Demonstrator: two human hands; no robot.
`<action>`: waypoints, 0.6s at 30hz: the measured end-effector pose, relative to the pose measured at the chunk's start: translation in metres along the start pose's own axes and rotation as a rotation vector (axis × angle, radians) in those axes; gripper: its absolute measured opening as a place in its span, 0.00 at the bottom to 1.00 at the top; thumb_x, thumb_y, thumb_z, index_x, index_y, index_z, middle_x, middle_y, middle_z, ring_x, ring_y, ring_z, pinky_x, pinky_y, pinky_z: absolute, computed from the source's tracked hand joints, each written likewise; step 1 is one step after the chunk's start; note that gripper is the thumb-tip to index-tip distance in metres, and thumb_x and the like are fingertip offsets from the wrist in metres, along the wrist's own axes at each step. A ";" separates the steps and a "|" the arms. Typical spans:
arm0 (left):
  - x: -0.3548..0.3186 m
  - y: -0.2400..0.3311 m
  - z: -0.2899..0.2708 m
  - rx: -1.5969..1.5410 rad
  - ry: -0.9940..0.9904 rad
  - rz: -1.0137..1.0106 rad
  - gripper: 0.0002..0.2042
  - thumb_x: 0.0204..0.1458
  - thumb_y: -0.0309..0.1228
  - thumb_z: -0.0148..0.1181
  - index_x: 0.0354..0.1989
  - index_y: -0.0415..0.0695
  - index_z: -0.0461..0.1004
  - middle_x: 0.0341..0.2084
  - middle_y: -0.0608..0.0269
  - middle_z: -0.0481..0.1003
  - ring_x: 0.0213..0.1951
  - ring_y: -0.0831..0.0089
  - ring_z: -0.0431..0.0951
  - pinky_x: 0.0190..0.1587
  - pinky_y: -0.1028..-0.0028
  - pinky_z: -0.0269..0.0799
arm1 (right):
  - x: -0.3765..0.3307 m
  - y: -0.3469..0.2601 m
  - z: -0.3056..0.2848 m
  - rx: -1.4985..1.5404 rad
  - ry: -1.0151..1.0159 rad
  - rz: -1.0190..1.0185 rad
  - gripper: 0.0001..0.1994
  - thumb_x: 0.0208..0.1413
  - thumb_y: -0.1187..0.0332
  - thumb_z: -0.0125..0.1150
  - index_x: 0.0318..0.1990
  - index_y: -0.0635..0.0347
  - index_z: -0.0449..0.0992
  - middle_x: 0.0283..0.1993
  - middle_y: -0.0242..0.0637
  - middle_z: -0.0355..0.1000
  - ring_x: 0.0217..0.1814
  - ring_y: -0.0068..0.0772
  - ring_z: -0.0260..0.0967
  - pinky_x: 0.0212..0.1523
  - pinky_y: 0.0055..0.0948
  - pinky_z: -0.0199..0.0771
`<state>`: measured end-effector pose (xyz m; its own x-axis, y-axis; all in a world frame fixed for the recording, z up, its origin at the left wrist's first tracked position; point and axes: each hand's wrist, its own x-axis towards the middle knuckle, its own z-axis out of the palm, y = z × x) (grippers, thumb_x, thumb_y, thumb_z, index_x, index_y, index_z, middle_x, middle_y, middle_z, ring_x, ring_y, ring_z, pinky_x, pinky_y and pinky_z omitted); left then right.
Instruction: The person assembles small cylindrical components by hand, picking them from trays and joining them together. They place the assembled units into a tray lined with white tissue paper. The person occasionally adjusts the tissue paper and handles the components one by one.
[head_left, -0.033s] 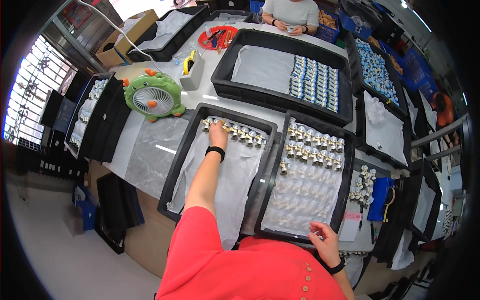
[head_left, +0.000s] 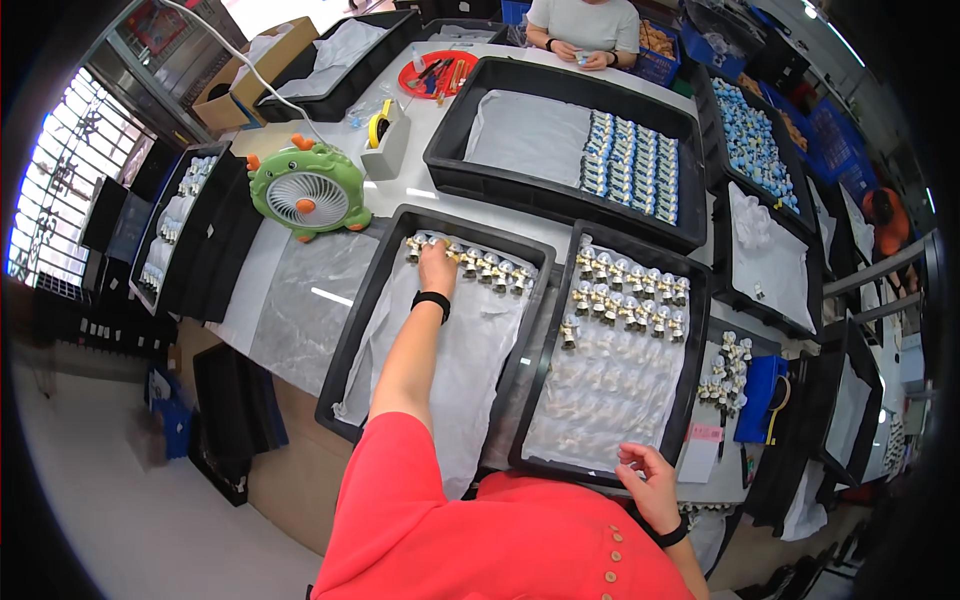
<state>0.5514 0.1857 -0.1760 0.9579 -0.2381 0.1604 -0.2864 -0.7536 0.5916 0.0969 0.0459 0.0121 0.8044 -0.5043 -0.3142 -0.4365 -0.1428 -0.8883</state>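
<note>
My left hand (head_left: 437, 270) reaches to the far end of the left black tray (head_left: 343, 330). Its fingers are closed on a small white-and-gold figurine at the row there, mostly hidden under them. More such figurines (head_left: 489, 270) stand side by side to its right, on a white sheet (head_left: 455, 350). My right hand (head_left: 655, 490) hovers by the near right corner of the right black tray (head_left: 697, 345), fingers loosely bent and apart, nothing visible in them. That tray holds two full rows of similar figurines (head_left: 630, 278) and one single figurine (head_left: 569, 332) on translucent wrapping.
A large black tray (head_left: 440, 165) with blue-and-white figurines lies beyond. A green fan (head_left: 335, 175), a tape dispenser (head_left: 388, 150) and a red tool dish (head_left: 412, 80) stand at left. Loose figurines (head_left: 728, 375) and a blue box (head_left: 760, 398) lie at right. A person (head_left: 585, 25) works across the table.
</note>
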 end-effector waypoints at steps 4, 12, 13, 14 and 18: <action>-0.010 -0.004 -0.004 -0.072 0.046 0.044 0.17 0.41 0.22 0.59 0.43 0.39 0.72 0.39 0.44 0.69 0.42 0.49 0.71 0.45 0.61 0.68 | 0.004 0.001 0.000 0.008 -0.027 -0.018 0.16 0.47 0.74 0.61 0.45 0.63 0.73 0.38 0.37 0.73 0.41 0.26 0.70 0.39 0.23 0.68; -0.076 0.007 -0.079 -0.190 -0.415 -0.082 0.18 0.43 0.32 0.62 0.43 0.38 0.72 0.38 0.49 0.73 0.41 0.56 0.73 0.43 0.65 0.69 | 0.010 0.017 -0.005 0.039 -0.059 0.012 0.15 0.48 0.74 0.60 0.45 0.63 0.73 0.38 0.37 0.73 0.40 0.25 0.70 0.39 0.23 0.68; -0.087 0.008 -0.099 -0.217 -0.464 -0.081 0.19 0.43 0.33 0.62 0.44 0.38 0.72 0.39 0.49 0.73 0.41 0.56 0.73 0.43 0.66 0.69 | 0.011 0.019 -0.005 0.052 -0.063 0.011 0.15 0.48 0.74 0.60 0.45 0.63 0.73 0.38 0.37 0.73 0.40 0.25 0.70 0.39 0.23 0.68; -0.099 0.007 -0.119 -0.244 -0.514 -0.079 0.19 0.43 0.33 0.62 0.44 0.38 0.72 0.39 0.49 0.73 0.41 0.57 0.73 0.43 0.66 0.69 | 0.013 0.019 -0.004 0.036 -0.093 -0.003 0.15 0.48 0.73 0.60 0.45 0.63 0.73 0.39 0.37 0.73 0.41 0.25 0.70 0.39 0.23 0.68; -0.148 0.006 -0.209 -0.031 -0.400 -0.030 0.21 0.44 0.35 0.63 0.47 0.39 0.71 0.41 0.48 0.72 0.42 0.55 0.73 0.45 0.66 0.68 | 0.031 0.007 0.007 -0.005 -0.229 -0.064 0.15 0.48 0.72 0.60 0.45 0.63 0.73 0.39 0.36 0.73 0.41 0.26 0.70 0.41 0.24 0.67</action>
<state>0.4118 0.3448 -0.0309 0.8805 -0.4408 -0.1743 -0.2519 -0.7467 0.6156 0.1215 0.0357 -0.0062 0.9007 -0.2878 -0.3254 -0.3831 -0.1728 -0.9074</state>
